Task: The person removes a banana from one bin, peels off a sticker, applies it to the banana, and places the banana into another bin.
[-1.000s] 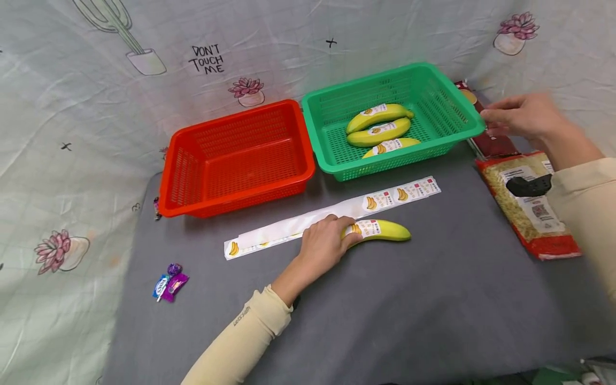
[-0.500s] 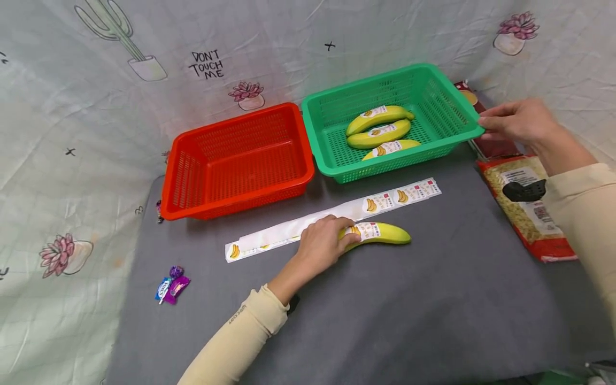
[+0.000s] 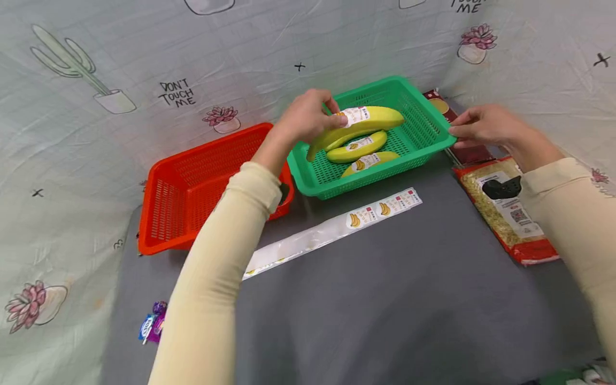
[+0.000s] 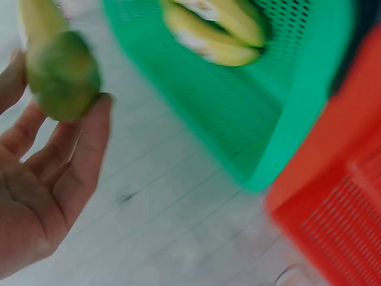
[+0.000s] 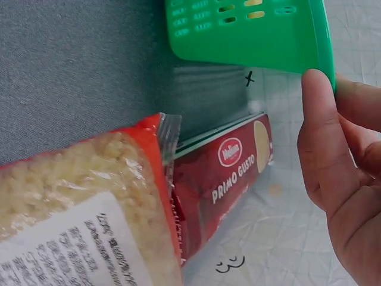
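Observation:
My left hand [image 3: 310, 118] grips a labelled yellow banana [image 3: 377, 117] above the green basket [image 3: 425, 151]. Its greenish end [image 4: 65, 77] shows in the left wrist view, between thumb and fingers. Under it, more labelled bananas lie in the basket, among them a middle one [image 3: 358, 148] and a front one [image 3: 370, 162]; the rear one is mostly hidden by the held banana. My right hand [image 3: 491, 128] pinches the basket's right rim, thumb on one side and fingers on the other, as the right wrist view shows at the green rim [image 5: 321, 53].
Left of the green basket stands a red basket [image 3: 166, 214], partly behind my left arm. A strip of banana stickers [image 3: 332, 230] lies in front. At right are a bag of pasta [image 3: 505, 208] and a dark red packet [image 5: 220, 173]. Wrapped sweets [image 3: 151, 326] lie at left.
My left hand has lifted the banana from the table beside the sticker strip and carried it over the green basket. The right hand still holds the rim. The head view has shifted.

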A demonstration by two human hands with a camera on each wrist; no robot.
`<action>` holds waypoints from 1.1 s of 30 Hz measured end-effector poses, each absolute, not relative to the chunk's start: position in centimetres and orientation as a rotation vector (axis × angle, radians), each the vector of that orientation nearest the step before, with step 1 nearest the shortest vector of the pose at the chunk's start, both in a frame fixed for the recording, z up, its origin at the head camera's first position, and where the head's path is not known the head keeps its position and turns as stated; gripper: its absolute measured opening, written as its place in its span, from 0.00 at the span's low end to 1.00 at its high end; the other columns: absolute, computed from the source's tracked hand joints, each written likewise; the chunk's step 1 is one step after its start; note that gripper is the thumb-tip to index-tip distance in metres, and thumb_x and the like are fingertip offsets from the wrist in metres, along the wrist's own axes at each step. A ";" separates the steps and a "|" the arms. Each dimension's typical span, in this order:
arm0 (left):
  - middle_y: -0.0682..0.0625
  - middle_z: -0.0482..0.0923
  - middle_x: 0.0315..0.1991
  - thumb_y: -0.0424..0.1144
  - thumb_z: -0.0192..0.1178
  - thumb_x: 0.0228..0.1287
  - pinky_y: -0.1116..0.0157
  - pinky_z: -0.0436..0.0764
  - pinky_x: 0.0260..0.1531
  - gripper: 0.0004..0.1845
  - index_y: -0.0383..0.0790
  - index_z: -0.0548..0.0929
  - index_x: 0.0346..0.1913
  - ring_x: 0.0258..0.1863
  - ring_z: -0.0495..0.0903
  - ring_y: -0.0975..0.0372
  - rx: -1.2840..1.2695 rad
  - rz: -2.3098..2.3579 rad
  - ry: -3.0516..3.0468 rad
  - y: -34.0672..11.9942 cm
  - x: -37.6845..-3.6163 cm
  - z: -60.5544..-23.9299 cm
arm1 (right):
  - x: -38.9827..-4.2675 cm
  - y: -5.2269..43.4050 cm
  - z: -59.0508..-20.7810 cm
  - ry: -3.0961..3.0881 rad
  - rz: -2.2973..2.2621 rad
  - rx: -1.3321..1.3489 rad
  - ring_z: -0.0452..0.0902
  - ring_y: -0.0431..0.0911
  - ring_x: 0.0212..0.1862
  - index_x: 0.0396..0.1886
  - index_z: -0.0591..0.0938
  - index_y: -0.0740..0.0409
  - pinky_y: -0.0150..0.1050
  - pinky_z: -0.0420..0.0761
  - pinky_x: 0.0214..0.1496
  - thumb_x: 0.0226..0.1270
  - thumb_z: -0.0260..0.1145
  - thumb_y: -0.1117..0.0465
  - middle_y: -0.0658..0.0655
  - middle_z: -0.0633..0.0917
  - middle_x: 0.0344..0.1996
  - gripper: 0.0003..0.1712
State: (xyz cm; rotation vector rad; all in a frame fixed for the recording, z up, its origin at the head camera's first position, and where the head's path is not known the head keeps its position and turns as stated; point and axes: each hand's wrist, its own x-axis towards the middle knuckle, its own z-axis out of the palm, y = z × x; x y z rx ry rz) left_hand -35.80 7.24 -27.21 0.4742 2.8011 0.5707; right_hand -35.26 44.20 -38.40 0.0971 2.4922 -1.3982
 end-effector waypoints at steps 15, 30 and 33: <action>0.46 0.75 0.52 0.48 0.54 0.77 0.60 0.71 0.50 0.19 0.37 0.75 0.58 0.45 0.70 0.57 0.433 0.165 2.567 7.9 -39.8 -35.3 | -34.6 38.8 -38.7 2.459 -1.340 -0.051 0.84 0.35 0.31 0.63 0.68 0.77 0.34 0.87 0.40 0.79 0.57 0.61 0.50 0.77 0.37 0.24; 0.51 0.70 0.39 0.50 0.56 0.76 0.62 0.75 0.45 0.14 0.41 0.74 0.44 0.40 0.71 0.60 0.274 0.235 2.552 5.5 -39.6 -35.6 | -36.8 36.5 -39.0 2.438 -1.315 -0.104 0.85 0.35 0.30 0.63 0.69 0.76 0.33 0.87 0.39 0.79 0.59 0.60 0.49 0.78 0.36 0.25; 0.52 0.67 0.36 0.52 0.53 0.77 0.62 0.73 0.43 0.16 0.41 0.74 0.43 0.37 0.69 0.60 0.285 0.229 2.564 5.4 -39.7 -35.6 | -36.9 36.5 -39.3 2.438 -1.316 -0.109 0.84 0.35 0.30 0.64 0.69 0.76 0.33 0.87 0.39 0.79 0.58 0.59 0.49 0.78 0.37 0.26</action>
